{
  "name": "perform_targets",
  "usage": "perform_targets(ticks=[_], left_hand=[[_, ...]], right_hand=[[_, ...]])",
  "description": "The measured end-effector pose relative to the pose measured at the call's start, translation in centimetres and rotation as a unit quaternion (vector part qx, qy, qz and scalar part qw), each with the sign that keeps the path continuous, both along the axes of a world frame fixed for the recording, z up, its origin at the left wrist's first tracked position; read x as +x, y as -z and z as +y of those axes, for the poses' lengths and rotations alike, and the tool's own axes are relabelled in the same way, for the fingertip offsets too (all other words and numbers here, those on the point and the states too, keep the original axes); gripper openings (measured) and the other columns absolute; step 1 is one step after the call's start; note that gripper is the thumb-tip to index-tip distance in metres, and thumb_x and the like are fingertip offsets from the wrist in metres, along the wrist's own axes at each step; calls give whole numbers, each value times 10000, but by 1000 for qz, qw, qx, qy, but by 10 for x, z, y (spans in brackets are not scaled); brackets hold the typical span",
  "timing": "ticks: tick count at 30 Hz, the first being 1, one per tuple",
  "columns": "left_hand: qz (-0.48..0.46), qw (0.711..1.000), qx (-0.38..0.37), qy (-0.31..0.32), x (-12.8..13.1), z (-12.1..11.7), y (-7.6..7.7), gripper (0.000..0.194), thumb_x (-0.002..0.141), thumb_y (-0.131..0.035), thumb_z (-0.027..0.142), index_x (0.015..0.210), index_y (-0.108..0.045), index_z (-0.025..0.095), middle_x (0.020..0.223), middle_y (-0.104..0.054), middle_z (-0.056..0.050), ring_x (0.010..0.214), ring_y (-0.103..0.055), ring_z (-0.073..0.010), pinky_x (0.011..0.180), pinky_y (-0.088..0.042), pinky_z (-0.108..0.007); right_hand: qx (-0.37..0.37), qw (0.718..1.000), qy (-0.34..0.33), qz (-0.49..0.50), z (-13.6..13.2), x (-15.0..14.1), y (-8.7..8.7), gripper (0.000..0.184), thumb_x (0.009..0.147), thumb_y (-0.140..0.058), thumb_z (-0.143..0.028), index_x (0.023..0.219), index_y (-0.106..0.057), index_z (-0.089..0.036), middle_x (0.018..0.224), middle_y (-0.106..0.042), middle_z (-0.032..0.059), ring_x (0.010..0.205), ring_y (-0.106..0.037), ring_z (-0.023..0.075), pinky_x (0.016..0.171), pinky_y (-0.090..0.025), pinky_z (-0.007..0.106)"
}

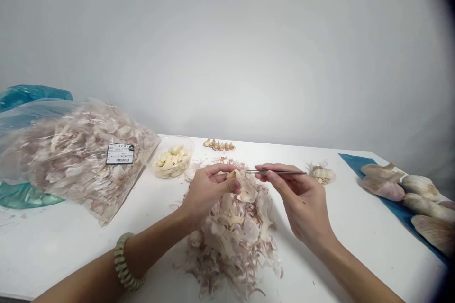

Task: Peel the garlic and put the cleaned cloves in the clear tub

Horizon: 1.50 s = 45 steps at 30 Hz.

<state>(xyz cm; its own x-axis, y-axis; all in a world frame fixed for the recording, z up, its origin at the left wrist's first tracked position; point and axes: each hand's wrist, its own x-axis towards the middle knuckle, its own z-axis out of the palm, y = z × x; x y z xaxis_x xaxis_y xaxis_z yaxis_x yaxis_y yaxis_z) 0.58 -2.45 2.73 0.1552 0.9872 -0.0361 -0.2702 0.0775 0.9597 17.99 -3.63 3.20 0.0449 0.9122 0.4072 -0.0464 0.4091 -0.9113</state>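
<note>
My left hand [209, 191] pinches a garlic clove [232, 174] between thumb and fingers. In my right hand [300, 196] is a slim metal tool [284, 172], held level, its tip pointing left just beside the clove. Whether it is a knife or tweezers cannot be made out. Both hands are over a heap of papery garlic skins [234, 241]. Behind them, several unpeeled cloves [220, 145] lie in a row. To the left, a clear round tub [156, 172] holds peeled cloves [174, 157].
A large clear bag of garlic skins [85, 147] with a label stands on the left. A partly broken garlic bulb [323, 173] lies right of my right hand. Several whole bulbs [421, 187] rest on a blue sheet [359, 161] at the right edge of the white table [359, 241].
</note>
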Motion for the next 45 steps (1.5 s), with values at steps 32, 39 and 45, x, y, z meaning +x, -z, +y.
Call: perform_targets(ticks=[32, 39, 45], left_hand=[[-136, 982, -64, 114, 0, 2, 0, 190, 789, -660, 286, 835, -684, 103, 850, -646, -47, 851, -602, -95, 892, -467, -210], [-145, 982, -53, 105, -1, 2, -1, 172, 806, -643, 273, 833, -692, 111, 860, -645, -39, 864, -597, -89, 873, -481, -184], [-63, 996, -16, 59, -2, 1, -6, 258, 787, -655, 327, 949, -701, 132, 1127, -620, -94, 926, -595, -138, 849, -513, -243]], right_hand=[[-58, 996, -11, 67, 5, 0, 2, 129, 765, -688, -298, 856, -698, -207, 939, -717, 66, 822, -674, 181, 805, -547, 340], [-59, 996, -2, 67, 6, 0, 1, 138, 761, -692, -302, 856, -696, -203, 924, -719, 73, 827, -674, 199, 804, -545, 370], [-61, 996, 21, 68, 8, 0, 3, 144, 762, -694, -303, 856, -697, -194, 934, -717, 73, 847, -669, 190, 804, -545, 339]])
